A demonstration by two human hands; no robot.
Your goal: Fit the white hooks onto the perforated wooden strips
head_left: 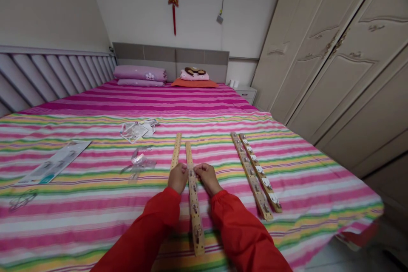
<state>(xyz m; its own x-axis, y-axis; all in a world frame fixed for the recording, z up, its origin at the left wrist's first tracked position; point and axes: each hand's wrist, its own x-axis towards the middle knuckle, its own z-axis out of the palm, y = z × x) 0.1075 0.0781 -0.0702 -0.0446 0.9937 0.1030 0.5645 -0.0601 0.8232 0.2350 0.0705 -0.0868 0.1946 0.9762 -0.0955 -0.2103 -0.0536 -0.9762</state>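
Observation:
A long wooden strip with metal hooks point(194, 208) lies lengthwise on the striped bedspread point(95, 212) in front of me. My left hand point(177, 177) and my right hand point(208, 177) are both closed on it from either side, near its far third, fingers pinched at a small metal fitting. A second bare wooden strip point(175, 151) lies just left of it, touching my left hand. Both sleeves are red.
Two more wooden strips with white and metal hooks point(256, 172) lie to the right. Clear plastic bags of small parts point(139, 162) and more bags point(137, 130) sit to the left, with a printed card point(54, 163). Pillows point(140, 74) lie at the headboard. A wardrobe point(334, 59) stands right.

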